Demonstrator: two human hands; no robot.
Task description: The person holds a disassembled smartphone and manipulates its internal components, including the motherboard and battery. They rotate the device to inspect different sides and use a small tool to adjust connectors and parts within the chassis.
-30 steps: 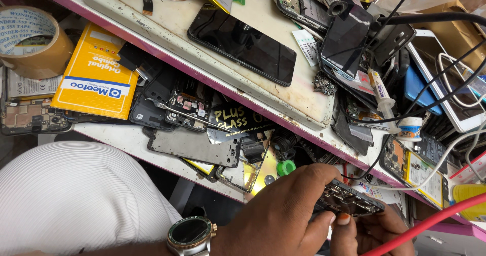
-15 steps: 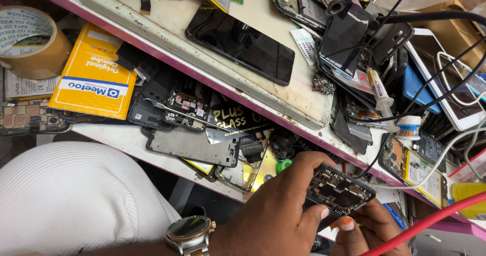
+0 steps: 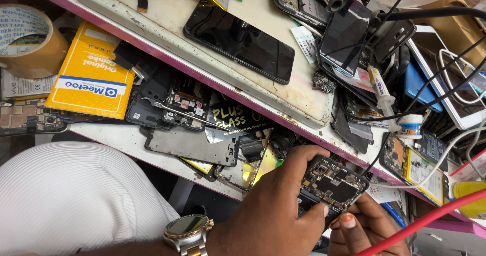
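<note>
My left hand (image 3: pixel 268 213), with a wristwatch (image 3: pixel 186 230) on the wrist, grips an opened phone with its dark circuit board exposed (image 3: pixel 331 181) at the bottom middle. Its index finger curls over the phone's top left corner and its thumb presses the lower edge. My right hand (image 3: pixel 367 228) sits just under the phone's right end, fingertips touching its underside. A red cable (image 3: pixel 430 220) crosses in front of that hand.
A black phone screen (image 3: pixel 238 41) lies on a stained white mat (image 3: pixel 304 91). On the lower shelf lie a yellow box (image 3: pixel 88 76), a tape roll (image 3: pixel 30 43) and phone frames and boards (image 3: pixel 192 144). Phones, cables and a syringe (image 3: pixel 382 94) crowd the right.
Both hands have carried the opened phone slightly up and to the left. My left thumb has shifted onto its lower edge.
</note>
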